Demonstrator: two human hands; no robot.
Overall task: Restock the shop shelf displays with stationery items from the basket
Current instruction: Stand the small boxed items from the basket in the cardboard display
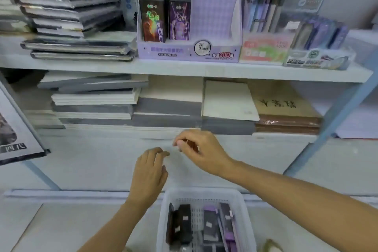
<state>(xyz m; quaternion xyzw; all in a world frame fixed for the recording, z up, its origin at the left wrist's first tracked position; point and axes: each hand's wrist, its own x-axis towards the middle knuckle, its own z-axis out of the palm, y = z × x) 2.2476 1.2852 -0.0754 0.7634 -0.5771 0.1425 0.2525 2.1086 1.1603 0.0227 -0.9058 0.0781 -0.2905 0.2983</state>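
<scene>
Plainly, we judge restocking unfinished: the basket (202, 191) at six o'clock holds several boxes (185, 221), while the display (173, 51) at twelve shows two, with room beside them. Our left grip (150, 172) hangs loose and empty; our right grip (196, 149) curls, round what we cannot tell.

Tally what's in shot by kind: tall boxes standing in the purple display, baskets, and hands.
Tall boxes in the purple display: 2
Basket: 1
Hands, left hand and right hand: 2
Total: 5
</scene>
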